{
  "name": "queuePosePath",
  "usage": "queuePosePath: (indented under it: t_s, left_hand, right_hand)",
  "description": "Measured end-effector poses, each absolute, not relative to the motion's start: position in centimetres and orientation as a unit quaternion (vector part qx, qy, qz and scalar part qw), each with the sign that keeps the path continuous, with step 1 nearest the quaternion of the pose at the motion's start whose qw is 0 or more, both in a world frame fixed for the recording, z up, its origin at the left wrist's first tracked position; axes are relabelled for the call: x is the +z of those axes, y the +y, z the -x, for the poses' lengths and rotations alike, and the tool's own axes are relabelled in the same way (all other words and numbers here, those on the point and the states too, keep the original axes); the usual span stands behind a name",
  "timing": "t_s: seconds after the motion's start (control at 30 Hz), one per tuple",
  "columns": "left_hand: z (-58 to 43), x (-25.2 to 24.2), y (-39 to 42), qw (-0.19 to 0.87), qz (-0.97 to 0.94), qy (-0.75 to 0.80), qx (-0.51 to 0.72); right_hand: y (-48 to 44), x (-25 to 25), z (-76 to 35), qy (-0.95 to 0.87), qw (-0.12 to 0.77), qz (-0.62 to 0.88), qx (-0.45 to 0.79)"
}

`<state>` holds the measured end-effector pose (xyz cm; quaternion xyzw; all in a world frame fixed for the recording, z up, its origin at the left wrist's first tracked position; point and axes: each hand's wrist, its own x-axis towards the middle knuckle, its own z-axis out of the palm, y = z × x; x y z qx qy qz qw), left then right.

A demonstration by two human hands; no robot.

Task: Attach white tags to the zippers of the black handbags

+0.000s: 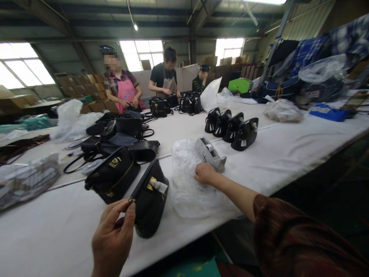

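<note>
My left hand [113,234] is near the table's front edge, thumb and fingers pinched on the zipper pull of a small black handbag [151,200] with a gold clasp. My right hand [204,173] reaches forward with its fingers curled down onto a pile of clear plastic bags [187,181], just in front of a grey tape dispenser [210,153]. Whether the right hand grips a bag is hidden. A second black handbag [113,175] lies to the left of the one I hold.
A long white table [288,150] carries a row of black handbags [232,126], a heap of bags and straps [121,134], and plastic-wrapped bundles [25,181]. Three people stand at the far end. Fabric and bags pile up at right [317,73].
</note>
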<state>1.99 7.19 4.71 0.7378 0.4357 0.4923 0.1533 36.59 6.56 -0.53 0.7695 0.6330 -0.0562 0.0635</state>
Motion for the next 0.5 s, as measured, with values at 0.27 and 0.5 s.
queuePosePath:
  t_s: [0.27, 0.5]
  left_hand:
    - [-2.13, 4.63, 7.31, 0.153, -0.741, 0.423, 0.498]
    - [-1.89, 4.58, 7.18, 0.164, -0.740, 0.430, 0.491]
  right_hand:
    - [6.50, -0.71, -36.92, 0.640, 0.072, -0.764, -0.053]
    - [6.62, -0.83, -36.60, 0.635, 0.078, -0.767, -0.052]
